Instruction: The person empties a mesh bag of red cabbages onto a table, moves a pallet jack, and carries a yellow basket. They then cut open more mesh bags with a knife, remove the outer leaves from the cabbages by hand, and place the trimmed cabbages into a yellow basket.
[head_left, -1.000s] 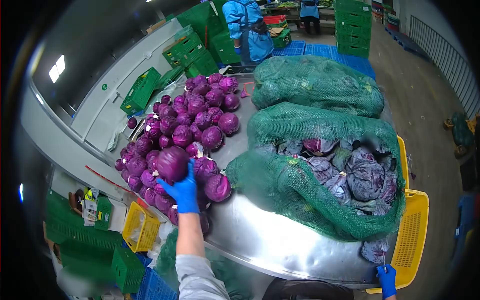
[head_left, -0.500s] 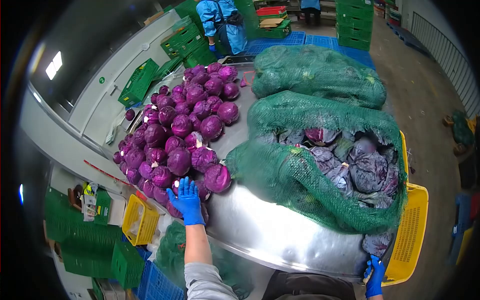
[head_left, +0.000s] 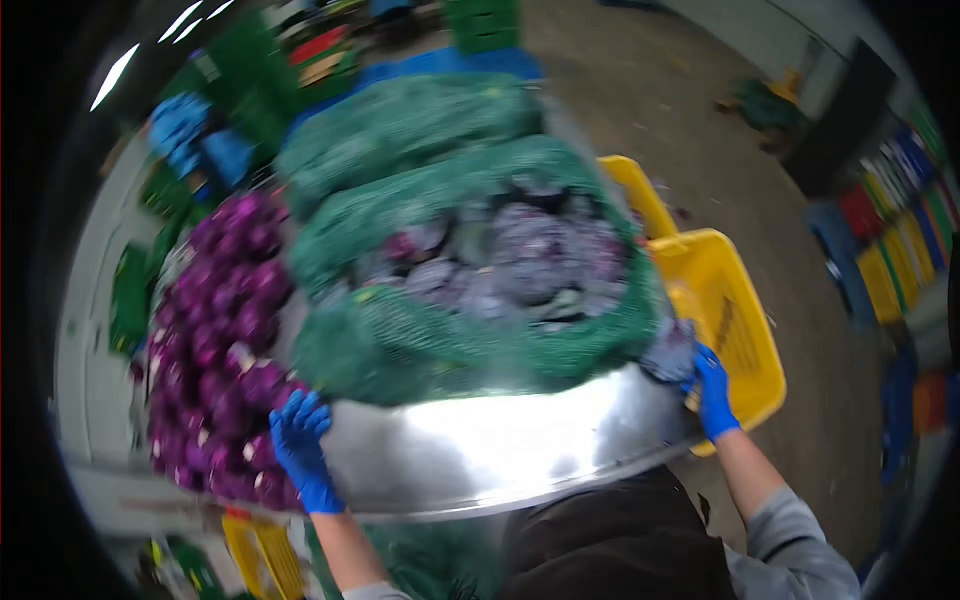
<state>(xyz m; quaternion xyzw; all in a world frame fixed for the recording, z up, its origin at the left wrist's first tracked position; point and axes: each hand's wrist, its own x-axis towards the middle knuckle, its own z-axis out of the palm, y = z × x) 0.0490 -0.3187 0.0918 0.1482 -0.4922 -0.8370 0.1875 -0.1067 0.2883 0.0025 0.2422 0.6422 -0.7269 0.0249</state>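
My left hand (head_left: 302,450), in a blue glove, is at the right edge of a heap of peeled purple cabbages (head_left: 225,340). Its fingers are stretched out and loosely bent, with nothing seen in them. At the table's right end, my gloved right hand (head_left: 714,393) is closed around a small tan-coloured piece, too blurred to name. A dull purple outer cabbage leaf (head_left: 668,350) touches or lies right beside those fingers. Between the hands lies a torn-open green mesh sack (head_left: 400,365) with unpeeled red cabbages (head_left: 540,255) showing inside.
A second green mesh sack (head_left: 410,120) lies behind the open one on the metal table (head_left: 450,450). Yellow baskets (head_left: 755,345) stand off the table's right edge. A person in blue (head_left: 200,145) is at the back left, near green crates (head_left: 128,300).
My view has swung to the right, so the heap and sacks appear further left. My left hand has come off the cabbage it was on. The right hand stays by the leaf.
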